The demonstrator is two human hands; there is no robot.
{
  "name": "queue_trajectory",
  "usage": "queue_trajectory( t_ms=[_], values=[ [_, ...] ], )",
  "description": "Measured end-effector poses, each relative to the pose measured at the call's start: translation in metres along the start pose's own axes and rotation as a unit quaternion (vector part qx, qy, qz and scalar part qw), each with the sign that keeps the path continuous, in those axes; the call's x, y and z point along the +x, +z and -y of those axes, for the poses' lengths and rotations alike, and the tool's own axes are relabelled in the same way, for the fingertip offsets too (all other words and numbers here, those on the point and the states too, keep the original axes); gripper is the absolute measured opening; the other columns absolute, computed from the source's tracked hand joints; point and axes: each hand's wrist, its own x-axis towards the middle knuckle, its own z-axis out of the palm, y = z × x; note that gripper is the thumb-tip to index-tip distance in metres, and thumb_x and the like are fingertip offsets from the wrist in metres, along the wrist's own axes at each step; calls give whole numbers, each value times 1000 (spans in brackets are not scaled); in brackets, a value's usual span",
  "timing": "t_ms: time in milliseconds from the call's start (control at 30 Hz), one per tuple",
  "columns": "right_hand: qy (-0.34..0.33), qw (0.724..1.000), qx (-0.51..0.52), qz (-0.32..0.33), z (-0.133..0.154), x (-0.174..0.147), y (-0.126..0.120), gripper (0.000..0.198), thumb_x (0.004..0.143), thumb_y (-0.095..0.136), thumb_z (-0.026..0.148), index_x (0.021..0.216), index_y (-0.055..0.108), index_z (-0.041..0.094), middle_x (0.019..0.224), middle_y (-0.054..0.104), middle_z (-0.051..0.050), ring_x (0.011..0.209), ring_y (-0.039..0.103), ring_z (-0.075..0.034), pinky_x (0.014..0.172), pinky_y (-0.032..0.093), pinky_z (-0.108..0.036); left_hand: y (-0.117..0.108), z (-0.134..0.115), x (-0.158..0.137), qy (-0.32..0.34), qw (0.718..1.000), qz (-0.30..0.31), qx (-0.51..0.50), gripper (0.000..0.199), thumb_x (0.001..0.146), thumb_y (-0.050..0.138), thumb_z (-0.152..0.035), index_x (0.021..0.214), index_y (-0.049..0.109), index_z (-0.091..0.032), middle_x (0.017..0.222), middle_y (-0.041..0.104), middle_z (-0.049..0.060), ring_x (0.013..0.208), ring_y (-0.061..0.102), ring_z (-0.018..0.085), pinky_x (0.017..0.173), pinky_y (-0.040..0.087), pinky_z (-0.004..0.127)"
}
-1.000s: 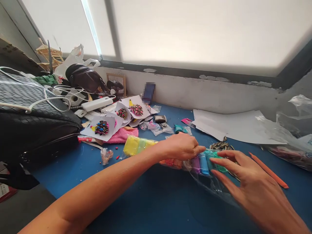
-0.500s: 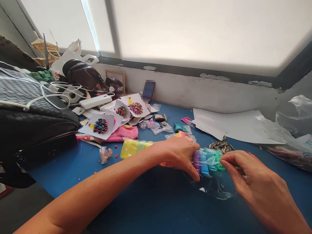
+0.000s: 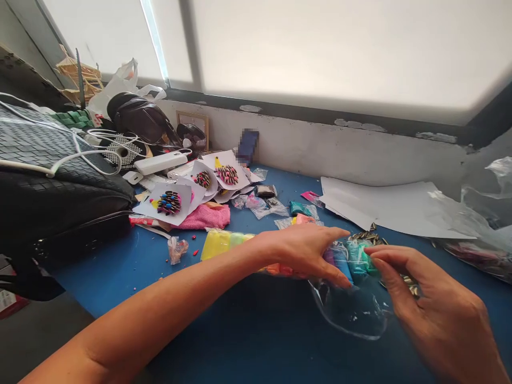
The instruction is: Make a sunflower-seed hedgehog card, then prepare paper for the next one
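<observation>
A long clear plastic bag (image 3: 347, 314) of wrapped soft modelling-clay-like packets lies on the blue table, its loose film spread at the near right. Yellow packets (image 3: 216, 244) show at its left end, orange ones (image 3: 280, 269) below my left wrist, and blue (image 3: 343, 262) and teal (image 3: 357, 256) ones at the right. My left hand (image 3: 310, 250) grips across the bag, thumb on the near side and index finger stretched over the far side. With thumb and forefinger, my right hand (image 3: 428, 293) pinches a green packet (image 3: 371, 264) at the right end; its fingertips hide part of it.
Striped seeds (image 3: 370, 234) lie behind the bag, near white paper sheets (image 3: 384, 205). Seed-covered hedgehog-like pieces (image 3: 169, 202) sit on paper at the left beside a pink cloth (image 3: 204, 216). A black woven bag (image 3: 60, 176) stands at the left edge.
My left hand has slid right along the bag, its index finger now more stretched out. The green packet and my right hand have shifted slightly right; the loose film bulges more openly.
</observation>
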Motion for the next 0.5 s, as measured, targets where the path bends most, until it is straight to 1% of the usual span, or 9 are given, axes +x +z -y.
queue_trajectory(
  t_ms=[33, 133, 200, 300, 333, 400, 467, 500],
  values=[
    [2, 1000, 2, -7, 0, -1, 1, 23, 100, 46, 39, 94, 64, 26, 83, 73, 0, 61, 65, -15, 52, 44, -29, 1, -1, 0, 3, 1000, -12, 0, 82, 83, 66, -53, 150, 35, -16, 141, 57, 11, 129, 52, 27, 99, 43, 32],
    [25, 1000, 15, -7, 1, -4, 5, 21, 98, 49, 41, 95, 65, 27, 88, 74, 0, 69, 68, -17, 58, 47, -30, 3, -5, 1, 0, 999, -24, 24, 58, 93, 55, -40, 145, 45, -16, 127, 66, 9, 118, 59, 25, 95, 46, 31],
    [44, 999, 17, 3, 1, -6, 10, 23, 95, 52, 45, 99, 65, 26, 97, 74, -3, 80, 70, -20, 65, 50, -32, 4, -7, 1, -6, 999, -31, 31, 48, 96, 48, -37, 140, 51, -17, 119, 69, 7, 113, 61, 24, 91, 47, 31],
    [57, 998, 10, 6, -2, -8, 16, 34, 93, 52, 53, 106, 62, 24, 110, 71, -9, 93, 69, -25, 77, 51, -38, 4, -8, 1, -6, 995, -74, 61, 40, 100, 44, -38, 132, 58, -18, 123, 66, 8, 113, 60, 23, 91, 46, 31],
    [64, 998, 6, 7, -2, -8, 17, 36, 93, 51, 55, 106, 62, 23, 112, 71, -10, 93, 69, -26, 77, 51, -39, 5, -9, 1, -4, 993, -89, 78, 37, 100, 42, -36, 128, 60, -19, 124, 64, 8, 112, 60, 23, 90, 46, 32],
    [74, 997, 1, 12, -4, -7, 16, 35, 93, 50, 55, 102, 62, 23, 109, 72, -10, 87, 70, -25, 71, 51, -38, 6, -9, 1, -2, 989, -104, 108, 34, 101, 38, -28, 122, 64, -19, 119, 64, 7, 106, 61, 22, 88, 47, 33],
    [75, 997, 8, 17, -5, -6, 14, 31, 94, 50, 53, 96, 63, 25, 104, 74, -7, 81, 71, -24, 62, 50, -35, 8, -9, 1, 0, 987, -112, 112, 38, 100, 35, -21, 127, 60, -20, 114, 65, 6, 103, 62, 21, 86, 48, 33],
    [74, 997, 16, 18, -5, -5, 13, 29, 94, 49, 51, 93, 63, 26, 102, 74, -6, 79, 71, -23, 58, 48, -33, 10, -9, 1, 5, 987, -122, 109, 40, 99, 36, -19, 134, 56, -21, 116, 65, 6, 104, 62, 21, 87, 48, 33]
  ],
)
